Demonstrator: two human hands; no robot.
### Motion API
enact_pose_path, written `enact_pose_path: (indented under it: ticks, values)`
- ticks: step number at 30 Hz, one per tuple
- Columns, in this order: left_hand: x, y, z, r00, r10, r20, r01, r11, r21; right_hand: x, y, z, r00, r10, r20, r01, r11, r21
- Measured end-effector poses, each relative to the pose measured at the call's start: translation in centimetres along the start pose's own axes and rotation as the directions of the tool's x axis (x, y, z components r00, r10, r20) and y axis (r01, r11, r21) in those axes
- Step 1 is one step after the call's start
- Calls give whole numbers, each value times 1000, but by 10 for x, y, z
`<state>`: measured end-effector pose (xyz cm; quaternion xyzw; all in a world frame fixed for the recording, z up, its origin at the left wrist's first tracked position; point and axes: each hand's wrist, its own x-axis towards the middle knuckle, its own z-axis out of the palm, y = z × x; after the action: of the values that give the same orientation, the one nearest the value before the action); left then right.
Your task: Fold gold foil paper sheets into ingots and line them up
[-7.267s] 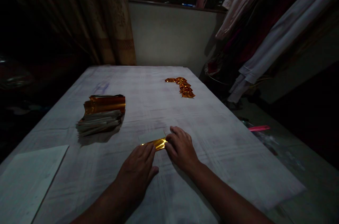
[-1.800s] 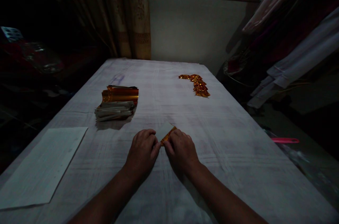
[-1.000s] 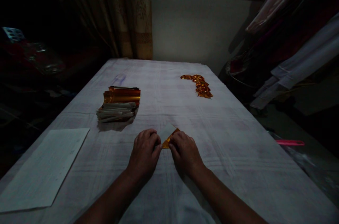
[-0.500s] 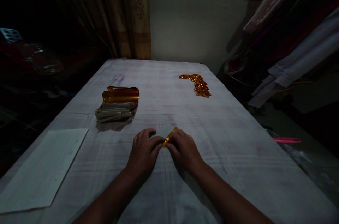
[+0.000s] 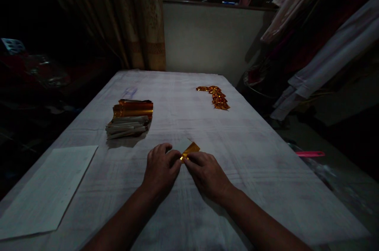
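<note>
Between my two hands, a sheet of gold foil paper point(image 5: 191, 148) with a pale back lies partly folded on the cloth. My left hand point(image 5: 161, 166) pinches its near left edge between thumb and forefinger. From the other side, my right hand point(image 5: 209, 170) grips the near folded edge with thumb and fingertips. Beyond my left hand sits a stack of gold foil paper point(image 5: 128, 118), some gold side up, some grey side up. Several folded gold pieces point(image 5: 218, 99) lie in a curved row toward the far right of the table.
A white checked cloth covers the table point(image 5: 251, 203). A white sheet of paper point(image 5: 49, 187) lies at the left edge. Past the far end are a curtain point(image 5: 148, 25) and a wall; clothes point(image 5: 334, 49) hang at the right. A pink handle point(image 5: 309, 153) shows beyond the right edge.
My right fingers have slid down and left along the fold, so more of the gold flap shows. My left hand has barely moved. The view has shifted slightly.
</note>
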<state>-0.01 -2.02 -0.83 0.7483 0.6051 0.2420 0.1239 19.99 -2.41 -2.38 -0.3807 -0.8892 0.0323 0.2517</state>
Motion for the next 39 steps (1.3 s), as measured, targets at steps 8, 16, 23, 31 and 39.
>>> enact_pose_path:
  ticks: [8, 16, 23, 31, 39]
  values:
    - [4, 3, 4, 1000, -19, -1, 19, 1000, 14, -2, -4, -10, 992, 51, 112, -51, 999, -3]
    - [3, -14, -1, 999, 41, 29, -42, 999, 28, -4, -5, -6, 989, 80, 124, -77, 997, -29]
    - [-4, -8, -8, 991, 130, 15, -130, 981, 146, -5, -4, -6, 993, 94, 75, -89, 994, -68]
    - [-13, 11, -9, 943, 333, 21, -330, 919, 218, -2, -10, -6, 995, 90, 44, -91, 995, 33]
    - [8, 17, -12, 915, 393, 89, -399, 854, 334, 8, 24, -10, 959, 283, -15, -282, 959, 34]
